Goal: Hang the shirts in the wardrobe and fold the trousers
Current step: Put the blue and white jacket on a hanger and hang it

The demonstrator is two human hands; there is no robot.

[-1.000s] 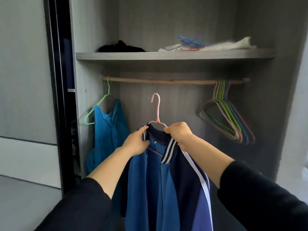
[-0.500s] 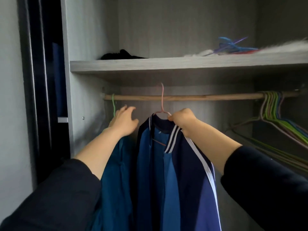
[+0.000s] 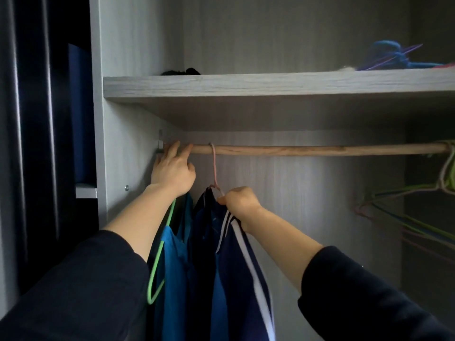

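Centre frame: navy shirt (image 3: pixel 242 279) on pink hanger (image 3: pixel 214 166), hooked over the rod (image 3: pixel 295 150). Right hand (image 3: pixel 240 203) pinches the hanger; fingers (image 3: pixel 174 150) of the left hand (image 3: pixel 172 172) lie straight on the rod — a tug might unhook it.

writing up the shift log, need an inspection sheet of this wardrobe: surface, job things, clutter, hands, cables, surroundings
surface: wooden rail under a grey shelf.
job's things: navy striped shirt on a pink hanger, hook over the rail; blue shirt on a green hanger to its left.
clutter: black cloth and blue hangers on the shelf; bunch of empty hangers at the rail's right end.
hands: left hand touches the rail with stretched fingers; right hand pinches the pink hanger at the collar.
cables: nothing seen.
surroundings: dark gap left of the side panel.
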